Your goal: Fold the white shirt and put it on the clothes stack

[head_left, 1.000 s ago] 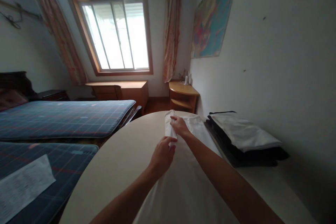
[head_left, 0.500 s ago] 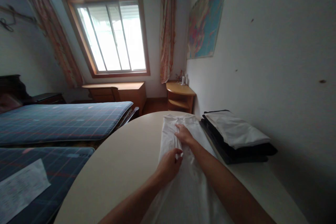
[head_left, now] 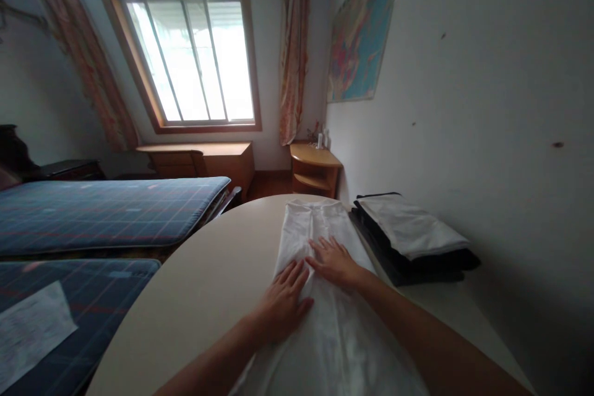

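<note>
A white garment (head_left: 334, 328), folded into a long strip, runs from the table's far edge toward me; its exact kind is unclear. My left hand (head_left: 284, 302) rests on its left side, palm down, fingers stretched out. Slightly farther away, my right hand (head_left: 335, 262) lies flat across the middle of the cloth with its fingers spread. Neither hand grips anything. Small wrinkles show in the fabric around the fingertips, and my forearms cover parts of the near end.
A cream round-ended table (head_left: 199, 272) carries the garment. To the right, near the wall, sits a stack of folded dark and white clothes (head_left: 413, 229). Beds with plaid mattresses (head_left: 116, 210) stand at left, a paper sheet (head_left: 34, 328) on the nearer one. A corner shelf (head_left: 315, 158) stands beyond.
Both hands have gone from curled, pinching fingers to lying flat on the cloth. My right hand has come nearer to me. The view has shifted slightly.
</note>
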Demonstrator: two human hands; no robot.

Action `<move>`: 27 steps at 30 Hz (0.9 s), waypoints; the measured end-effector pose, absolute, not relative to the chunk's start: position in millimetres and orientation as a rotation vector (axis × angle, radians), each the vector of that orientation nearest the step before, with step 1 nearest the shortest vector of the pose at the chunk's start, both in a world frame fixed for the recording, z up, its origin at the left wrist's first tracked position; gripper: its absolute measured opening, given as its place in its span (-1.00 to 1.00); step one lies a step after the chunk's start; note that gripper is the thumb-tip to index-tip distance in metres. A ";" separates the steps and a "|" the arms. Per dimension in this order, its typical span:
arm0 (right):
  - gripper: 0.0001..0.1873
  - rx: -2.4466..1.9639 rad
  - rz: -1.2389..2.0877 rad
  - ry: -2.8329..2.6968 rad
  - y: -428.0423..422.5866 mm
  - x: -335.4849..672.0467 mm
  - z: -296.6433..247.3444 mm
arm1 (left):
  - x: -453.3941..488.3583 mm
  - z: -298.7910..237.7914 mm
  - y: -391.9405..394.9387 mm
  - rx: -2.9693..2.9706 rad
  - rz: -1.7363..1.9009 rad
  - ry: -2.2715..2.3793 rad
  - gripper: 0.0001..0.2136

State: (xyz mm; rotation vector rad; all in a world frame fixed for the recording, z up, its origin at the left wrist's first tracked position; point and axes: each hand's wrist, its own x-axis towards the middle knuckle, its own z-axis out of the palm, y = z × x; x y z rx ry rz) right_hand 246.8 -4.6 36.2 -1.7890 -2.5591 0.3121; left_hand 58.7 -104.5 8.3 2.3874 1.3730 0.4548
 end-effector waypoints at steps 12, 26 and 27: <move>-0.29 -1.785 0.201 -2.451 49.8 202.4 21.7 | 22.9 -6.2 -36.2 2.467 0.559 1.376 -0.39; -0.52 -1.450 0.133 -2.444 42.4 205.0 21.2 | -4.0 11.1 -122.1 2.216 0.573 1.711 -0.90; -0.50 -1.417 0.159 -2.478 39.2 206.0 21.9 | -8.1 11.1 -131.0 2.164 0.540 1.754 -0.92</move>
